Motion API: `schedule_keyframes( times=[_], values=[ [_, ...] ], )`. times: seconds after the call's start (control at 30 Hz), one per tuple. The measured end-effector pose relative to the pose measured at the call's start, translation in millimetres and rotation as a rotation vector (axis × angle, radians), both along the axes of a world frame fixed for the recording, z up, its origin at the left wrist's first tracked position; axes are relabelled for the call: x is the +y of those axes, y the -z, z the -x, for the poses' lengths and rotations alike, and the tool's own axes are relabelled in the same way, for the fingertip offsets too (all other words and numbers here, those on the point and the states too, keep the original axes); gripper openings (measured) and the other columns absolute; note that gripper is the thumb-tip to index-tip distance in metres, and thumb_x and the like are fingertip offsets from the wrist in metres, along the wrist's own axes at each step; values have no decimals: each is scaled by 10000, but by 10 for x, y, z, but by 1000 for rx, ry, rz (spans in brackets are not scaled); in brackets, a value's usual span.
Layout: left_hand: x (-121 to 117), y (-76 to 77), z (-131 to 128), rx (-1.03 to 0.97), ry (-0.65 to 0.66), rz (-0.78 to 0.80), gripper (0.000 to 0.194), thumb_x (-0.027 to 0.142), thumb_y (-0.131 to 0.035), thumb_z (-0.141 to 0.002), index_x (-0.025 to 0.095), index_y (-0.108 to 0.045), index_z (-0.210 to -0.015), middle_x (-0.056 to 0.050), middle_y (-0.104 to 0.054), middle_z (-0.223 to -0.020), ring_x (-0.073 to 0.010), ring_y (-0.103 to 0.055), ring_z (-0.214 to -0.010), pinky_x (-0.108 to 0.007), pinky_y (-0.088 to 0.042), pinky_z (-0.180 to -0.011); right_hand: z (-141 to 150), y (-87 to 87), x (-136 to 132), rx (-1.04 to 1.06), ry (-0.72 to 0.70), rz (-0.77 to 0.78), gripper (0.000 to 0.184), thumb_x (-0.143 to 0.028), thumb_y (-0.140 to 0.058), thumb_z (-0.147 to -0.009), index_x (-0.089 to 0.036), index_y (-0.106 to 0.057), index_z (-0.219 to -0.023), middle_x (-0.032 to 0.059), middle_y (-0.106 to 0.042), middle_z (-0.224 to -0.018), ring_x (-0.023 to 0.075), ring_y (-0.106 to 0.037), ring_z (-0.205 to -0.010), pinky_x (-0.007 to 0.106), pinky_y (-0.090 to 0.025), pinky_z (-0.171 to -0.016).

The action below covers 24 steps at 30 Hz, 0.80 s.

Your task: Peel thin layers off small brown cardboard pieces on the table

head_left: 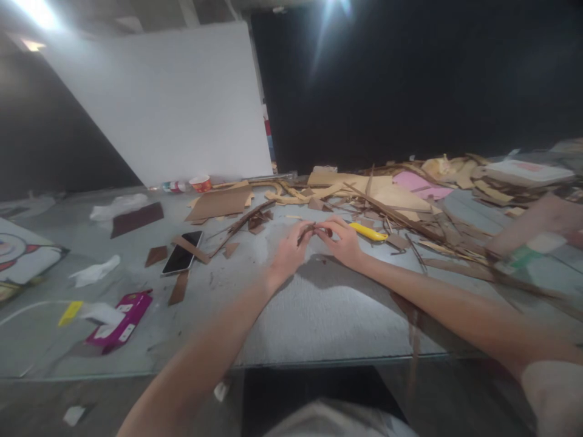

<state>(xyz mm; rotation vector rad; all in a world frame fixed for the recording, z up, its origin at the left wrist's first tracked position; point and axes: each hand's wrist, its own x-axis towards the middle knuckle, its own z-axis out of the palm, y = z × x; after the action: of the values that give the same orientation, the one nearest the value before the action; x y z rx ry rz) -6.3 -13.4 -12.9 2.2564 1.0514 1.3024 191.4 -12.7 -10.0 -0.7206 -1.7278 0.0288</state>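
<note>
Both my hands meet over the middle of the table, fingertips close together. My left hand (293, 244) is closed in a pinch on a small dark brown piece (306, 233), perhaps leather or card; its kind is not clear. My right hand (340, 241) is closed too, its fingers on the same small piece or on another end of it. Just beyond the right hand lies a yellow-handled cutter (368, 232). Brown scraps (319, 204) lie past the fingertips.
Long brown strips and scraps (401, 218) cover the back and right. Left of my hands are a phone (182, 254) with a brown strip across it, a brown sheet (219, 203), a purple tissue pack (121, 321) and a paper cup (200, 183). The table's front edge (319, 363) is near me.
</note>
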Motion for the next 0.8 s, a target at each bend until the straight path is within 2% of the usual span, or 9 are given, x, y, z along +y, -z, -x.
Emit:
schedule_keyframes(
  times=[0.57,0.8],
  values=[
    [-24,-71,3,51,16,10,326,433,-436,-1171,282,-649,-1367,-79,-764,-1340,-212,-748,-1243,-364,-600,-1058,-49,-71,24,-46,-105,181,323,-493,-631,-1091,-231,-775,-970,36,-639,-850,188,-564,-761,328,-521,-726],
    [-23,-113,7,80,-13,-5,324,415,-442,-1171,290,-633,-1401,-74,-755,-1370,-217,-744,-1256,-364,-603,-1048,-33,-51,42,61,-85,207,392,-592,-657,-1056,-235,-795,-970,23,-622,-798,196,-570,-760,341,-509,-723]
  ],
)
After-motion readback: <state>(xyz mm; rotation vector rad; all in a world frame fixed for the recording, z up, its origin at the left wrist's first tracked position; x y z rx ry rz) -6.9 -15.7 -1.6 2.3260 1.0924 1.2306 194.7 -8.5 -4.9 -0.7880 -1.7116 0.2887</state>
